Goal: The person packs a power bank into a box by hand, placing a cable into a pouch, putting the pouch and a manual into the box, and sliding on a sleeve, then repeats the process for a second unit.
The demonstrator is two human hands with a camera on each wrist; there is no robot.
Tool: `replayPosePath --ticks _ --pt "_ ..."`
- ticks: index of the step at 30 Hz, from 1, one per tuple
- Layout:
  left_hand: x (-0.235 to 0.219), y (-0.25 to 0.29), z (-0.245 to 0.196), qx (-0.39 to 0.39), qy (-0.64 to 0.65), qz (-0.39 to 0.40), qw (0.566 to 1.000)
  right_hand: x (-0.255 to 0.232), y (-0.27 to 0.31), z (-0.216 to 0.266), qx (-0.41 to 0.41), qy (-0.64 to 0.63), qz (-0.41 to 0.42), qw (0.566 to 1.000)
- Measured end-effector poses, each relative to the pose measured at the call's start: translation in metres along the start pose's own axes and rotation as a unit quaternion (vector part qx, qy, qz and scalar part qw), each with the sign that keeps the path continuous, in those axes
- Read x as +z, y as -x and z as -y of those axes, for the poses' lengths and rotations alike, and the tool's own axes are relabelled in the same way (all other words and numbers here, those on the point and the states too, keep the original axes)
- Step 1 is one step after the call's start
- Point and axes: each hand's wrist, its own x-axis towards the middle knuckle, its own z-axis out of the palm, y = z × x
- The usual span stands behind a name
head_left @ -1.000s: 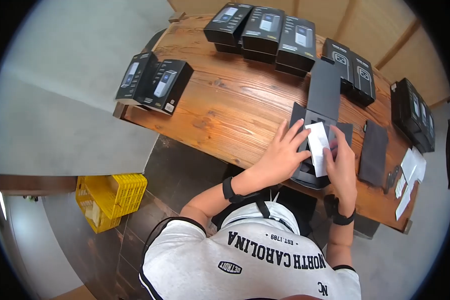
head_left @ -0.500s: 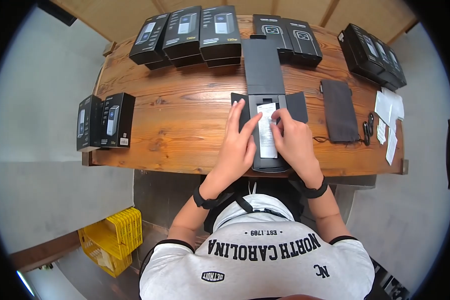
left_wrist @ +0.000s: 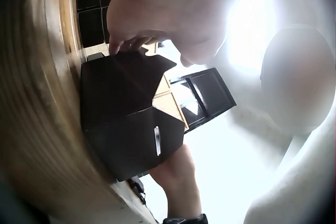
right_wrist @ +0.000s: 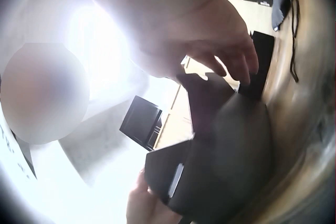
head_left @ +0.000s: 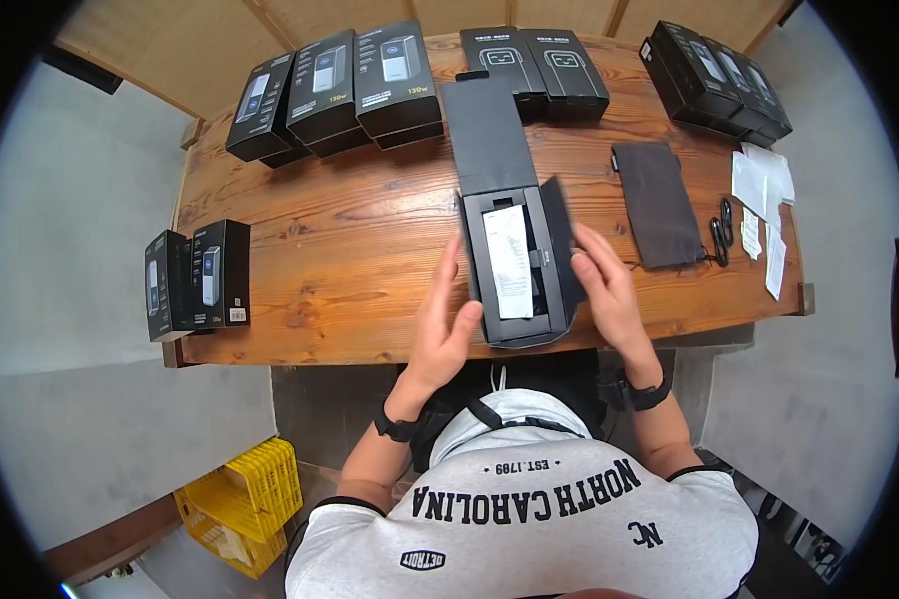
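Note:
An open black box stands near the table's front edge, its long lid laid back away from the person. Inside, a white printed paper slip lies lengthwise over the dark insert. Along the box's left side the left hand rests with straight fingers, its thumb near the front left corner. The right hand touches the raised right side flap from outside with its fingertips. Both wrist views show the black box's front close up, with hands at either side.
A dark grey pouch, a coiled black cable and white papers lie to the right. Several black product boxes line the back, and two more stand at the left edge. A yellow crate sits on the floor.
Both hands have left the paper slip, which now lies in the box, and have moved apart to the box's sides. The side flaps have swung up. The head view has turned rightward.

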Motion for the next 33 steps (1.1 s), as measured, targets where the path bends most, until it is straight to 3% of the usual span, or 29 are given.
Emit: replayPosePath --ticks 3,5,6,12,15,17,19,21,23,25,30,32,33 --pt "0.004 -0.006 -0.005 0.069 -0.164 0.101 0.979 0.010 0.003 0.007 -0.065 0.075 0.072 0.992" --pt "0.010 -0.006 -0.008 0.087 -0.299 0.176 0.934 0.015 0.003 0.007 -0.108 0.152 0.063 0.980" --pt "0.013 -0.005 -0.004 0.104 -0.327 0.175 0.923 0.015 0.002 0.006 -0.108 0.151 0.063 0.981" --pt "0.004 -0.010 -0.006 0.111 -0.284 0.193 0.933 0.010 -0.004 0.004 -0.132 0.193 0.070 0.970" --pt "0.005 -0.010 -0.016 0.113 -0.286 0.194 0.932 0.006 -0.005 0.001 -0.108 0.152 0.085 0.979" --pt "0.011 -0.008 -0.014 0.110 -0.301 0.186 0.929 0.001 -0.010 0.001 -0.055 0.051 0.107 0.991" --pt "0.018 -0.005 -0.003 0.107 -0.312 0.144 0.933 0.001 -0.024 -0.015 -0.056 0.032 0.107 0.992" --pt "0.021 -0.005 -0.004 0.103 -0.286 0.123 0.945 0.002 -0.043 -0.023 0.045 -0.131 0.045 0.989" --pt "0.022 -0.005 -0.002 0.098 -0.279 0.119 0.948 0.002 -0.064 -0.025 0.045 -0.132 0.039 0.989" --pt "0.020 -0.004 -0.002 0.099 -0.277 0.127 0.947 0.005 -0.082 -0.032 0.145 -0.251 0.035 0.956" --pt "0.014 0.001 -0.004 0.094 -0.278 0.143 0.945 0.009 -0.094 -0.026 0.148 -0.330 0.041 0.931" --pt "0.013 0.005 -0.003 0.111 -0.290 0.147 0.939 0.010 -0.085 -0.019 0.070 -0.347 0.011 0.935" --pt "0.013 0.005 -0.004 0.103 -0.289 0.146 0.941 0.009 -0.077 -0.014 0.077 -0.348 0.015 0.934"
